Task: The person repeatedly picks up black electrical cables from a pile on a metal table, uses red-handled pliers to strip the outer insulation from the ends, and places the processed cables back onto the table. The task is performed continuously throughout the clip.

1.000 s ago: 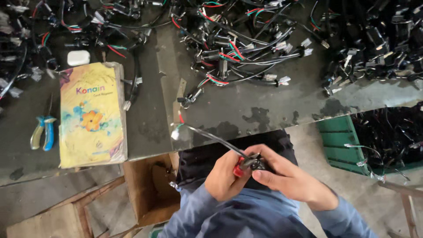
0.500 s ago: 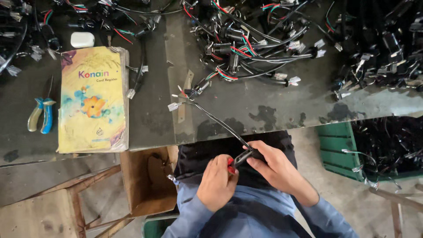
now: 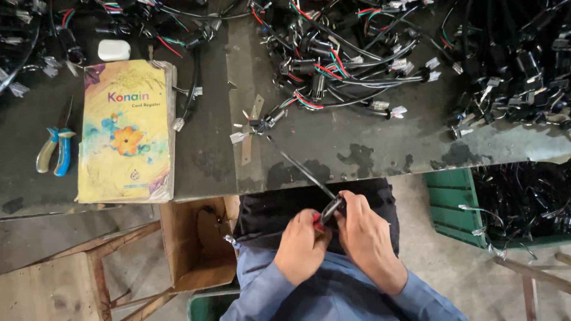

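Over my lap, my left hand (image 3: 301, 245) and my right hand (image 3: 369, 241) meet on the near end of a black sleeved cable (image 3: 299, 167). Something red shows between the left fingers. The right fingers pinch the black end piece. The cable runs up and left to the dark worktable (image 3: 369, 148), where its far end carries small connectors and white tags (image 3: 257, 126). Both arms wear blue sleeves.
A heap of black wire harnesses (image 3: 357, 53) covers the table's far side. A yellow book (image 3: 126, 134) lies at the left with blue-handled pliers (image 3: 53, 151) and a white case (image 3: 113, 50). A cardboard box (image 3: 196, 241) and a green crate (image 3: 452, 202) sit below.
The view has shifted slightly, and the cable's far end has slid a little across the table. My hands have stayed together on the cable's near end.
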